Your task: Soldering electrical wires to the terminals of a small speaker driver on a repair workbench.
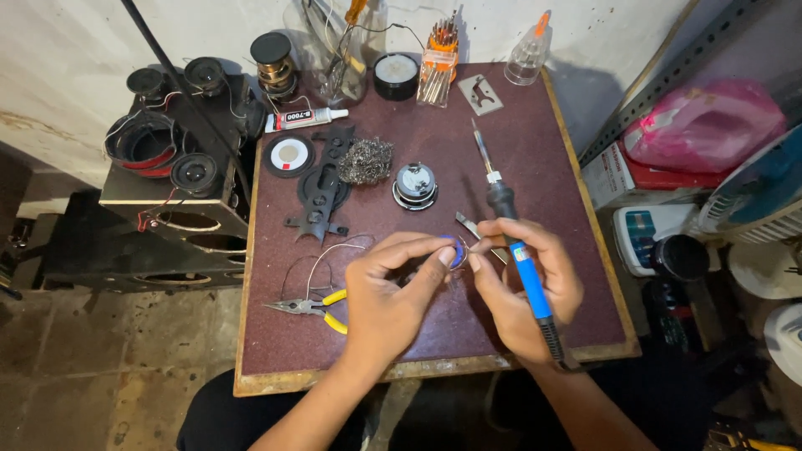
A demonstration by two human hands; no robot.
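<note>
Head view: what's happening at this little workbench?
A person sits at a maroon table. The right hand holds a blue-handled soldering iron, tip pointing away, and also pinches a small blue part together with the left hand. Near the left hand lie yellow-handled pliers and a loop of wire. A small speaker and a steel wool pad sit further back.

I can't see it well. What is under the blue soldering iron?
Under the soldering iron is the right hand, which grips it, and the brown table beneath its metal tip. Silver tweezers lie partly beneath. The hand hides what lies below its palm.
</note>
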